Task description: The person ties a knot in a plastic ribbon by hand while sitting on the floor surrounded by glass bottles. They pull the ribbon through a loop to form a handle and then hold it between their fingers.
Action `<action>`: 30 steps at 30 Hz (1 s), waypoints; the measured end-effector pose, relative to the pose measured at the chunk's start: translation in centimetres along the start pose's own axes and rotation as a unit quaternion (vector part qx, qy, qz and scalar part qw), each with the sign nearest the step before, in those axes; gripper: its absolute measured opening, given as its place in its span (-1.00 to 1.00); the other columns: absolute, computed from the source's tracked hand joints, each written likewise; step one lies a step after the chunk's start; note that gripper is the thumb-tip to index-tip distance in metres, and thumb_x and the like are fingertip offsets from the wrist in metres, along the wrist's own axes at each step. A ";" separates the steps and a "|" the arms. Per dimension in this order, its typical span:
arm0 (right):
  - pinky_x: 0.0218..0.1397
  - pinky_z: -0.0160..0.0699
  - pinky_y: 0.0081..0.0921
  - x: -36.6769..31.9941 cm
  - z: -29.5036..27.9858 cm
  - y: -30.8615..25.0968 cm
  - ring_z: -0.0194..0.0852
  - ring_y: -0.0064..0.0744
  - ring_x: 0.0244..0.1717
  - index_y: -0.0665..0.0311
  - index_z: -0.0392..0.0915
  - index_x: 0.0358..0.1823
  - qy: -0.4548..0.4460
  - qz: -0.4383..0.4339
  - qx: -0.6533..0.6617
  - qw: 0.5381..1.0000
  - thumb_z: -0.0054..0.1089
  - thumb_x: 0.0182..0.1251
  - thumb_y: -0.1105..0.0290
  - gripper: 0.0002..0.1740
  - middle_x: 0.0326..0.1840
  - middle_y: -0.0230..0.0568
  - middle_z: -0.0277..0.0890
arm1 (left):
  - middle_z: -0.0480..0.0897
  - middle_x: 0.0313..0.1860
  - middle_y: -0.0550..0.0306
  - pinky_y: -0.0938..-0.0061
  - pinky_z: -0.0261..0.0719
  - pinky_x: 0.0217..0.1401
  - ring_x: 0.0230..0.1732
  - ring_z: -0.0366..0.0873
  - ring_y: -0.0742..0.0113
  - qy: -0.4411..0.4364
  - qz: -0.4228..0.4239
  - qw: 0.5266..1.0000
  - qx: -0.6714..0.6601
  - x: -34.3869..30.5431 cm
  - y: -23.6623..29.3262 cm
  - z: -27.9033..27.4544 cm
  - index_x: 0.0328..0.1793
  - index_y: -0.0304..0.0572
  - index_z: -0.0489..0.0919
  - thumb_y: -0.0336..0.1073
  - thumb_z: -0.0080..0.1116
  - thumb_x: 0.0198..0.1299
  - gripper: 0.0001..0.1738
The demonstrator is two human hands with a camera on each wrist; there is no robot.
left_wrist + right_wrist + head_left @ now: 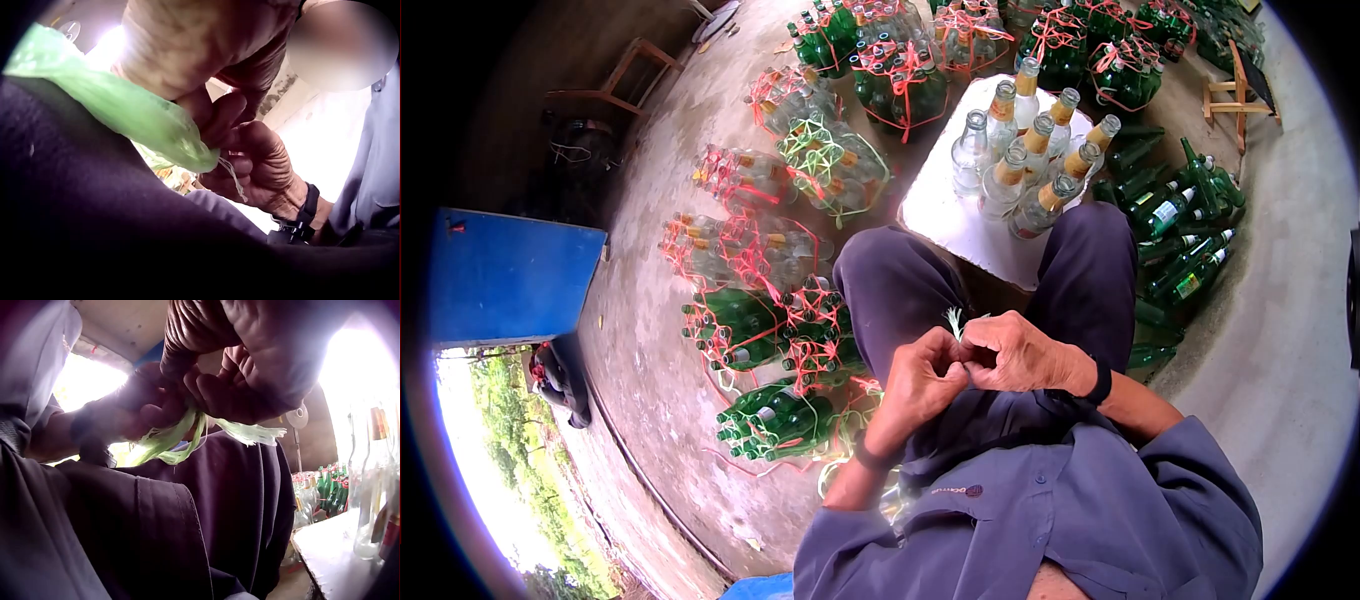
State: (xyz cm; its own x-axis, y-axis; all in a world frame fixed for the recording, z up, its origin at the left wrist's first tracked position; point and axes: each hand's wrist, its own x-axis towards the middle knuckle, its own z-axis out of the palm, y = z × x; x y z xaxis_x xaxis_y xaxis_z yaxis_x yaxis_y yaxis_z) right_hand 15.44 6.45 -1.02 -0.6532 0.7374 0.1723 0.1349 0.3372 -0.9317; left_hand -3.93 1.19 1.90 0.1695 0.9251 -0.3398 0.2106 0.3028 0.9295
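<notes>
Over the lap, both hands meet fingertip to fingertip on a pale green plastic strip. The left hand pinches it between thumb and fingers. Opposite, the right hand pinches the same strip close beside the left fingertips. A frayed whitish end sticks up past the hands in the head view. In the right wrist view, the strip hangs below the fingers in loose strands, partly hidden by them. Several clear glass bottles with gold neck labels stand upright on a white-topped stool before the knees.
Bottle bundles tied with red strip and a bundle tied with green strip stand on the concrete floor to the left and ahead. Loose green bottles lie by the right wall. A wooden folding stool stands beyond them.
</notes>
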 end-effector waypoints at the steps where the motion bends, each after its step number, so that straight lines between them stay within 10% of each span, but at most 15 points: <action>1: -0.36 0.54 -0.15 0.0 0.1 0.1 0.54 0.31 -0.33 0.36 0.45 -0.39 0.004 -0.010 0.002 1.000 0.45 0.13 0.50 -0.74 -0.44 0.08 0.50 | 0.57 -0.44 0.31 0.60 0.42 -0.36 -0.38 0.44 0.66 0.001 0.003 1.000 -0.001 0.0 -0.3 0.1 -0.21 -0.36 0.55 -0.53 0.20 0.23 -0.94; 11: -0.43 0.55 -0.31 -0.3 1.5 0.1 0.58 -0.03 -0.48 0.32 0.45 -0.40 0.071 -0.107 -0.058 0.990 0.44 0.01 0.65 -0.73 -0.49 -0.13 0.49 | 0.51 -0.44 0.33 0.60 0.37 -0.37 -0.38 0.39 0.65 0.032 0.036 0.998 -0.037 -0.4 -2.5 0.5 -0.23 -0.32 0.53 -0.52 0.19 0.22 -0.94; 19: -0.42 0.51 -0.48 -0.6 2.0 0.0 0.54 -0.50 -0.50 0.30 0.52 -0.40 0.070 0.082 0.138 0.984 0.39 0.09 0.65 -0.81 -0.51 -0.27 0.52 | 0.51 -0.37 0.35 0.64 0.38 -0.31 -0.33 0.40 0.67 0.059 0.006 0.996 -0.073 -1.0 -1.5 0.9 -0.16 -0.31 0.52 -0.54 0.17 0.27 -0.93; 25: -0.47 0.55 -0.38 -0.2 1.8 -0.2 0.57 -0.19 -0.52 0.30 0.49 -0.41 0.094 -0.117 -0.071 0.986 0.39 -0.04 0.68 -0.76 -0.46 -0.15 0.52 | 0.50 -0.37 0.40 0.67 0.28 -0.38 -0.40 0.35 0.70 0.048 -0.056 0.963 -0.259 -1.0 -2.2 0.7 -0.17 -0.26 0.52 -0.56 0.16 0.27 -0.92; 30: -0.37 0.49 -0.58 -0.8 2.2 0.1 0.47 -0.67 -0.44 0.35 0.55 -0.31 0.075 0.036 0.110 0.990 0.37 0.17 0.68 -0.84 -0.43 -0.38 0.53 | 0.49 -0.36 0.42 0.68 0.20 -0.43 -0.43 0.31 0.72 0.048 -0.063 0.954 -0.290 -0.9 -1.6 0.8 -0.18 -0.24 0.52 -0.55 0.18 0.27 -0.92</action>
State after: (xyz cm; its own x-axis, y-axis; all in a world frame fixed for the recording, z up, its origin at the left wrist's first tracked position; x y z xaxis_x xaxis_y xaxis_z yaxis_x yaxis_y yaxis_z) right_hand 14.38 4.60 -1.91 -0.5271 0.8392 0.1337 0.0005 0.1576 -0.9875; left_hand -3.67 -0.36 0.62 0.0823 0.8815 -0.4650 -0.3499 0.4625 0.8147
